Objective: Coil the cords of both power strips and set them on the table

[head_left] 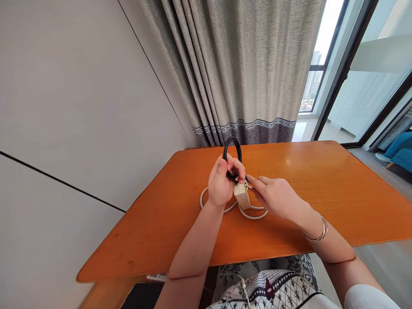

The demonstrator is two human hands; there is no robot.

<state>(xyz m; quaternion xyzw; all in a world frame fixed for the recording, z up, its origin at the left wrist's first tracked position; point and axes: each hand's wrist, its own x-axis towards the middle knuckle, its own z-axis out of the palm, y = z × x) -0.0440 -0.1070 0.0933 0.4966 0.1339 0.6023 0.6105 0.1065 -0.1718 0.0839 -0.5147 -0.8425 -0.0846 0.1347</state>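
Observation:
A black cable [232,139] is coiled into an upright loop over the table's middle. My left hand [222,182] is closed around the lower part of that loop, its thumb up and fingers curled. Just below the coil is a white power adapter [242,196], tilted, with a thin white cord [254,217] curving out in loops on the tabletop. My right hand [275,195] comes in from the right, its fingertips together at a short black piece of cable beside the adapter's top. The right thumb is hidden beneath the hand.
The orange wooden table [154,231] has rounded corners. A grey wall [64,107] runs along its left side, and a curtain [251,77] hangs behind it. Below the front edge, a dark flat object [143,296] lies on a lower wooden surface. A blue chair [399,150] stands far right.

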